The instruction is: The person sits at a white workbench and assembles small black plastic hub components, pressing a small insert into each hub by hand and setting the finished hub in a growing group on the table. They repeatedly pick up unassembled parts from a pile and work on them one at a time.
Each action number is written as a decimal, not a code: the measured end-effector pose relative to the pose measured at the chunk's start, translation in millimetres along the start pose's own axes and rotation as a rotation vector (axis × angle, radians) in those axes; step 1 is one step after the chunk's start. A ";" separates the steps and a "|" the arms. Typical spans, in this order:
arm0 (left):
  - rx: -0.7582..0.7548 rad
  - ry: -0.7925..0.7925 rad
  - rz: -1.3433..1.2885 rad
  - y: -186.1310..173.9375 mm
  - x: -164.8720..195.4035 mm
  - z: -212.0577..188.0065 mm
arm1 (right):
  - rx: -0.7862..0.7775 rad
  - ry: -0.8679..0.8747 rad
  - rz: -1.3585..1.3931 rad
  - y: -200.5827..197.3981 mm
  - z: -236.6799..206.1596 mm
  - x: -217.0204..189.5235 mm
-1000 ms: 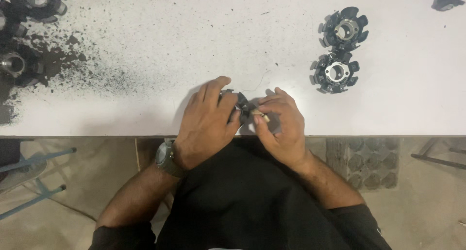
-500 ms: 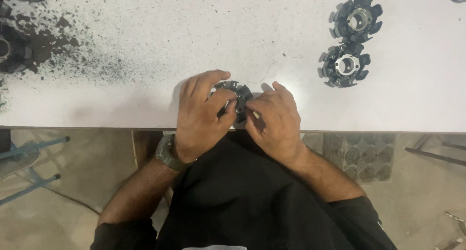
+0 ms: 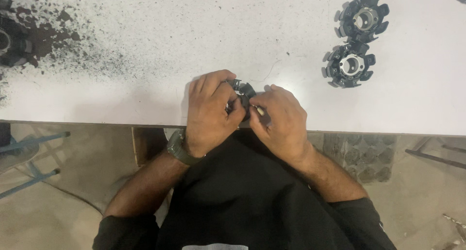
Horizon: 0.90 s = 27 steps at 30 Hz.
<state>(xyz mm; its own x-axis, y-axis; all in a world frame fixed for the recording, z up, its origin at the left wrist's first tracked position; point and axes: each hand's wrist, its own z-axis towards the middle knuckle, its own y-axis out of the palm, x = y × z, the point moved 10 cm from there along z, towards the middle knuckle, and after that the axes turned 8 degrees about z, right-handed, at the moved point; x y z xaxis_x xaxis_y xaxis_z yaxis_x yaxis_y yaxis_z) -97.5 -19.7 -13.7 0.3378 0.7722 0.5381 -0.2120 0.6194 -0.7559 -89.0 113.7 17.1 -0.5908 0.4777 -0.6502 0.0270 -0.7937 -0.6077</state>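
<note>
A small black toothed part [image 3: 244, 92], round with lugs around its rim, sits at the near edge of the white tabletop [image 3: 145, 46], about midway along it, mostly hidden between two hands. The left hand [image 3: 211, 112] curls over its left side, fingers closed around the part and the thumb pressed against it. The right hand [image 3: 281, 121] closes in from the right, fingertips pinched on a thin pale stick-like piece [image 3: 259, 110] whose tip touches the part. The two hands meet over the part, nearly touching each other. A dark green wristwatch [image 3: 180, 148] sits on the left wrist.

Toward the far right corner of the tabletop lie two more black toothed parts with pale metal centres: one [image 3: 363, 19] nearer the far edge, the other [image 3: 349, 64] just beside it on the near side, both well apart from the hands. At the far left corner, dark powder [image 3: 53, 34] is scattered across the surface, thickest at the left edge, where further dark parts [image 3: 12, 44] lie, partly cut off.
</note>
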 end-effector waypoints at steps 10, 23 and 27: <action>0.081 0.007 0.012 -3.7 0.1 -5.1 | 0.028 -0.082 -0.070 4.0 -0.7 -13.6; 0.055 0.033 0.011 -29.6 10.6 3.1 | 0.043 -0.062 -0.020 -11.3 0.6 -19.6; -0.168 0.042 0.054 -16.2 7.9 11.4 | 0.112 -0.011 0.025 -14.6 -4.3 -7.6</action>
<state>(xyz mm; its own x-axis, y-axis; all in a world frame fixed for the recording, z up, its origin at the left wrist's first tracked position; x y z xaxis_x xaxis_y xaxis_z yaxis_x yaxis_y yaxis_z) -101.9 -22.0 7.1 0.3691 0.7949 0.4816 -0.0757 0.5422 -0.8368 -81.4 123.2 28.9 -0.6002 0.4535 -0.6588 -0.0479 -0.8426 -0.5364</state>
